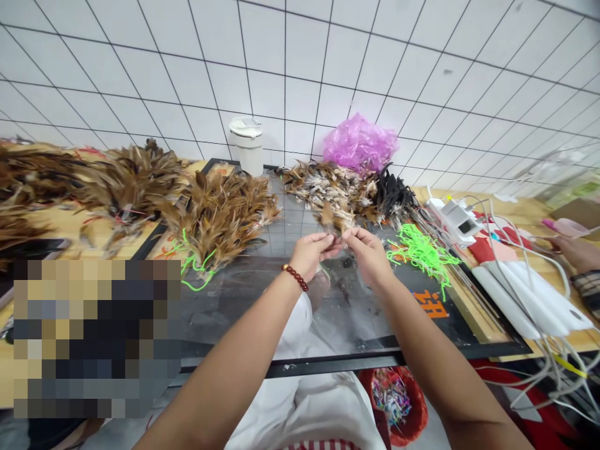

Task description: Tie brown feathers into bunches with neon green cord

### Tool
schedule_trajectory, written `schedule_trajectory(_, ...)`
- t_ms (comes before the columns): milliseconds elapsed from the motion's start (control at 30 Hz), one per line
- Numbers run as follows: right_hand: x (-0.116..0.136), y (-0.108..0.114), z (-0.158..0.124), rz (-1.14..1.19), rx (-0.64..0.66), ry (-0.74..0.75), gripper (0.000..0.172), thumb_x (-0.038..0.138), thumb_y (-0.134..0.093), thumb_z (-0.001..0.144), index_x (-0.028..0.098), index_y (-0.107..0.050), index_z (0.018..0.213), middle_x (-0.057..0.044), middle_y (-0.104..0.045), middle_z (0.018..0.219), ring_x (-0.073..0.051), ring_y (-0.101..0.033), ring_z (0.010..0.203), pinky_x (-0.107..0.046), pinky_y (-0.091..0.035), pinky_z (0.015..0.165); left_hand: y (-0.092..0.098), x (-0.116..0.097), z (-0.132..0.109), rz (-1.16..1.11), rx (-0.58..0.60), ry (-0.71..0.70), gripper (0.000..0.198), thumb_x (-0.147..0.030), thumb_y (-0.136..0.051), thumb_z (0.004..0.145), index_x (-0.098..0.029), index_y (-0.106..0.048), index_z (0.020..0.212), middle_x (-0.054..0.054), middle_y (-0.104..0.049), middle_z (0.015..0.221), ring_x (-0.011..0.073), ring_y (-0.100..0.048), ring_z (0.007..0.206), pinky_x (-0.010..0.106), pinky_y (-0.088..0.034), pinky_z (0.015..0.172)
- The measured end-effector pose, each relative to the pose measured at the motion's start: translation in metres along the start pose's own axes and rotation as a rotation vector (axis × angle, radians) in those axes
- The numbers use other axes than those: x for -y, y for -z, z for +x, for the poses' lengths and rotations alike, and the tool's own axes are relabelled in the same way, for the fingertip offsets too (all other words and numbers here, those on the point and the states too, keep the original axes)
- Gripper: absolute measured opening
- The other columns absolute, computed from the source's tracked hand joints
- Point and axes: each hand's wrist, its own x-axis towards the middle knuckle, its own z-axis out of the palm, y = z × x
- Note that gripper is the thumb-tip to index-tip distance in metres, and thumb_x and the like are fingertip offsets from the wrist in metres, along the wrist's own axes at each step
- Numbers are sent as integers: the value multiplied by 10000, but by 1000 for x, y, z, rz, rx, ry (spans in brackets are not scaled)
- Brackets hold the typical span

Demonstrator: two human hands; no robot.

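Observation:
My left hand (313, 251), with a beaded bracelet (295, 277) at the wrist, is closed in a pinch on small brown feathers (327, 217). Close beside it, my right hand (366, 251) pinches pale tan feathers (345, 220). The fingertips nearly meet above the dark glass-topped board (244, 300). Beyond my hands lies a pile of mottled brown and white feathers (328, 184), with black feathers (392, 192) at its right end. A heap of brown feathers (229, 212) is left of my hands. Bright green strings (422, 250) lie right of my right hand.
A white lidded cup (249, 150) and a pink plastic bag (360, 142) stand by the tiled wall. More feather bundles (122, 178) lie far left. White cables and a power strip (457, 220) are on the right, near another person's hand (574, 253). A red bin (398, 403) sits below the edge.

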Motion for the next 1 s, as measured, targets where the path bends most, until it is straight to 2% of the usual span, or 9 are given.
schedule_trajectory(100, -1, -5, -1, 64, -12, 7, 193, 383, -632, 736, 200, -580, 767, 12, -563, 721, -125, -519, 684, -275, -446, 705, 0, -1, -4, -32, 86, 113, 71, -141, -685, 753, -74, -681, 777, 90, -699, 739, 128, -676, 665, 270, -556, 719)
schedule_trajectory(233, -5, -6, -1, -42, -59, 25, 209, 398, -632, 732, 197, -592, 772, -11, -572, 790, -139, -530, 753, -288, -466, 736, 0, -3, -6, -33, 119, 167, 52, -125, -660, 778, -82, -680, 799, 95, -706, 760, 129, -682, 688, 256, -553, 714)
schedule_trajectory(367, -8, -7, -1, -39, -63, 18, 216, 404, -642, 733, 197, -603, 782, -10, -573, 799, -135, -525, 742, -283, -471, 718, 0, -3, -5, -35, 144, 193, 36, -101, -653, 777, -78, -675, 792, 79, -691, 719, 116, -668, 659, 228, -545, 663)
schedule_trajectory(533, -5, -5, 0, 73, -56, 34, 226, 409, -627, 772, 192, -626, 832, 7, -595, 779, -116, -532, 734, -271, -454, 758, 3, -3, -6, -48, 160, 157, 50, -111, -634, 793, -75, -668, 802, 44, -654, 659, 71, -608, 546, 184, -518, 558)
schedule_trajectory(667, 1, -4, -1, 100, 71, -60, 270, 456, -647, 751, 187, -636, 760, 23, -566, 685, -106, -496, 648, -253, -443, 667, 5, -2, -7, 24, 215, 193, 75, -138, -678, 765, -66, -665, 780, 61, -658, 669, 77, -611, 543, 190, -523, 556)
schedule_trajectory(800, 3, -5, -1, 97, 84, -32, 275, 430, -719, 676, 177, -618, 646, 20, -548, 677, -113, -502, 664, -253, -442, 654, 6, -4, -8, 58, 227, 231, 112, -163, -699, 751, -59, -673, 780, 114, -691, 748, 126, -668, 647, 225, -545, 632)
schedule_trajectory(900, 2, -7, -1, 66, 77, -47, 273, 450, -670, 722, 189, -638, 793, 4, -572, 751, -123, -520, 693, -267, -464, 677, 9, -9, -8, 63, 208, 217, 117, -175, -710, 741, -72, -673, 782, 115, -698, 771, 141, -674, 679, 256, -546, 668)
schedule_trajectory(1000, -2, -9, -2, -83, 37, 42, 428, 443, -665, 729, 209, -587, 1078, -30, -574, 928, -121, -512, 698, -293, -482, 710, 16, -12, -7, -32, 139, 121, 107, -173, -720, 726, -94, -671, 781, 90, -696, 819, 123, -660, 736, 268, -534, 746)
